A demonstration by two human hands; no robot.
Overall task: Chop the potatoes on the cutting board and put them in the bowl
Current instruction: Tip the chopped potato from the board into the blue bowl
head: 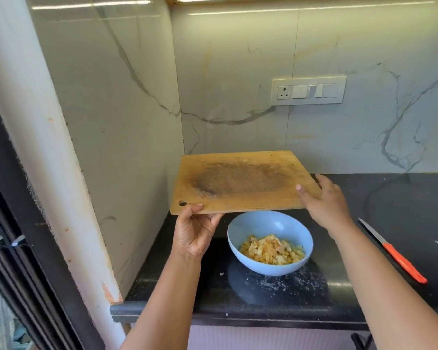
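Two hands: a wooden cutting board [240, 181] is held in the air by a person, above and just behind a blue bowl [269, 242].
Table: a dark, glossy table [263, 291] is seen nearest, dusted with pale crumbs in front of the bowl.
Bowl: it is set on the table, and a heap of small pale-yellow potato cubes [272, 251] is held in its bottom.
Potatoes: the pieces are cut small and uneven, some with tan skin edges; none can be made out on the board.
Knife: an orange-handled knife [392, 251] is laid on the table to the right, well apart from the bowl.
Left hand [196, 229]: the board's near-left corner is pinched from below, beside its hanging hole, with the fingers [196, 207] curled over the edge.
Right hand [325, 200]: the board's right edge is gripped, the thumb laid on top and the other fingers wrapped at the edge.
Board surface: a dark, worn oval patch is shown across the middle; the board is held close to level.
Step in hand: judged to be the last emptying of the board into the bowl, with the task near its end.
Doing it well: the near edge should be kept over the bowl's mouth and the tilt made slowly, so that any stuck bits are dropped inside and not onto the table.
Wall: a marbled wall with a switch panel [309, 90] is seen farthest back.
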